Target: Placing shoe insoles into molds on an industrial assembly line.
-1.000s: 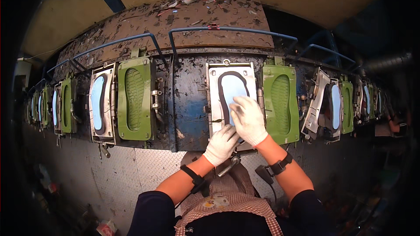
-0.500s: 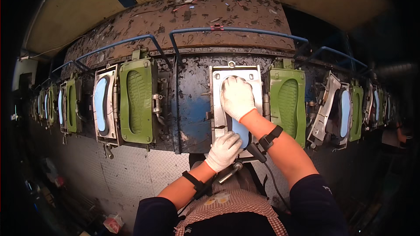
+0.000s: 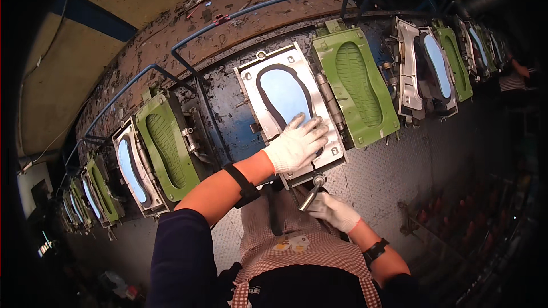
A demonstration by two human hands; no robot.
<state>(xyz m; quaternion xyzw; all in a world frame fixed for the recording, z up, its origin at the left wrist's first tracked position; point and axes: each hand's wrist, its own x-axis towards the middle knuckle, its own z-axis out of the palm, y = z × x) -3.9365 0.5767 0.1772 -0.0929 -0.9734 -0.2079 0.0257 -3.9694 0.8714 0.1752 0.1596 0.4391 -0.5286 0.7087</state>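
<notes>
A silver mould plate (image 3: 265, 68) lies before me, tilted in view. In its shoe-sole-shaped cavity sits a light blue sole insert (image 3: 282, 92) with a black rim around it. My left hand (image 3: 297, 144), in a white knit glove, rests on the lower part of the insert with its fingers spread, hiding that end. My right hand (image 3: 335, 211), gloved too, is low in front of the mould, beside a metal handle (image 3: 311, 195). Its fingertips are partly hidden at the handle, so its grip is unclear. A green mould half (image 3: 357, 88) with a tread-patterned hollow is hinged at the plate's right.
More moulds stand in a row to both sides, such as a green half (image 3: 165, 145) and a plate with a blue insert (image 3: 132, 171) at left. A blue rail (image 3: 262, 4) runs behind them. Dark scraps litter the brown board (image 3: 171, 31). Below is patterned metal flooring (image 3: 374, 177).
My view has turned, tilting the row. My right hand has left the insert's upper part and come down to the handle; my left hand has shifted from the plate's near edge onto the insert.
</notes>
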